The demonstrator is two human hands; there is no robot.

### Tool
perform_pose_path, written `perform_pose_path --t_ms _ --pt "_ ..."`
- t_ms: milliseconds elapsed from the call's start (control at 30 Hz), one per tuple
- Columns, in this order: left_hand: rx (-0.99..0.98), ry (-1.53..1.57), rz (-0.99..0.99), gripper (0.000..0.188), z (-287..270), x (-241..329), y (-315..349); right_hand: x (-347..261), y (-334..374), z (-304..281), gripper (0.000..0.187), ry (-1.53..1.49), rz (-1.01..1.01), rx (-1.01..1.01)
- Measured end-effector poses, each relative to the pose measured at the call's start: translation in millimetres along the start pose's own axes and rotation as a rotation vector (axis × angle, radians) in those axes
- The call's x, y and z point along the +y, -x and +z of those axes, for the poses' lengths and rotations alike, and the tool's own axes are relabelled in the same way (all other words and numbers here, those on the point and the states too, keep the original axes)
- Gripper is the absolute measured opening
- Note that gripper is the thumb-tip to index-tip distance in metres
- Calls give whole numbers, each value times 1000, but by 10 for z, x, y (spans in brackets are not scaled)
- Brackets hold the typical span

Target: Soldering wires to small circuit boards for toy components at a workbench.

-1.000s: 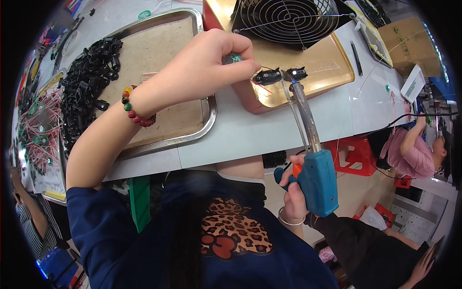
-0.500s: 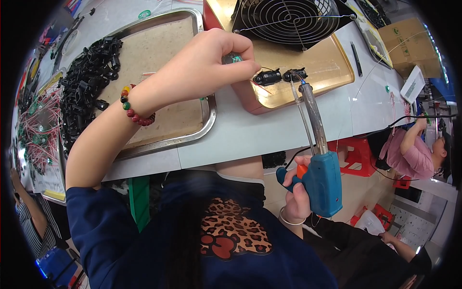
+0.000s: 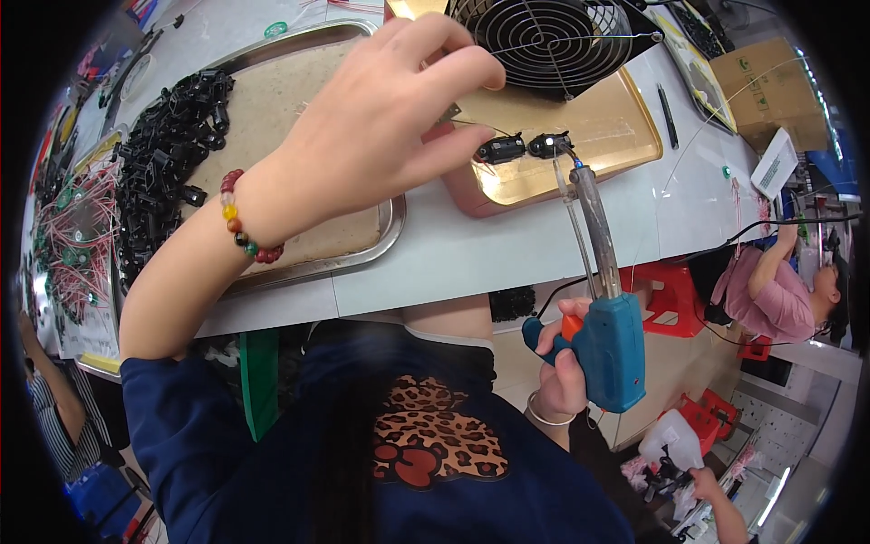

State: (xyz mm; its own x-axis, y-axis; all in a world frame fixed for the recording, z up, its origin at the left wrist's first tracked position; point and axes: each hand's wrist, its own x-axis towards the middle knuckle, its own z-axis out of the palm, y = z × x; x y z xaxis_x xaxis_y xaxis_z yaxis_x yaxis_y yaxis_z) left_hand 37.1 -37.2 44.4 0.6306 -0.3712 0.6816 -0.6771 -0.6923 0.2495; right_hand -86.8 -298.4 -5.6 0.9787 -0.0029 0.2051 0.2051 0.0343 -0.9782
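My right hand (image 3: 561, 379) grips a blue soldering gun (image 3: 613, 354) with an orange trigger. Its metal barrel points away from me, and the hot tip meets the right one of two small black plastic housings (image 3: 548, 145). The left black housing (image 3: 501, 148) lies just beside it. Over the left end of the gold work block, my left hand (image 3: 390, 113) hovers with thumb and fingers spread, the thumb close to the left housing. A small greyish bit shows behind the thumb, too hidden to make out.
Under the housings is a gold-topped block (image 3: 625, 113) with a black fan (image 3: 548, 41) behind. At left, a metal tray (image 3: 394, 231) holds a heap of black housings (image 3: 172, 145); red and white wires (image 3: 72, 227) lie beyond it. A pen (image 3: 668, 116) lies right. Other people work nearby.
My left hand has opened from a pinch beside the left housing and shifted slightly back and left. The soldering gun stays almost in place, its tip at the right housing.
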Motion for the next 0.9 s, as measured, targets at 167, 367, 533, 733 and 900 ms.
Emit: perform_pose_path --t_ms 167,367,533,733,900 --pt "-38 -217 163 26 -98 157 78 -33 4 -57 50 1 -1 -6" --pt "-198 -305 92 19 -74 102 89 -22 -12 -75 50 -5 3 -49" --pt "-256 -222 69 16 -63 48 155 -35 -27 -67 49 -16 -5 -2" --pt "-125 -19 95 13 2 -62 173 -29 -30 -51 40 26 8 53" --pt "-131 81 -25 15 -8 -22 198 -6 -43 -75 33 166 -49 55"
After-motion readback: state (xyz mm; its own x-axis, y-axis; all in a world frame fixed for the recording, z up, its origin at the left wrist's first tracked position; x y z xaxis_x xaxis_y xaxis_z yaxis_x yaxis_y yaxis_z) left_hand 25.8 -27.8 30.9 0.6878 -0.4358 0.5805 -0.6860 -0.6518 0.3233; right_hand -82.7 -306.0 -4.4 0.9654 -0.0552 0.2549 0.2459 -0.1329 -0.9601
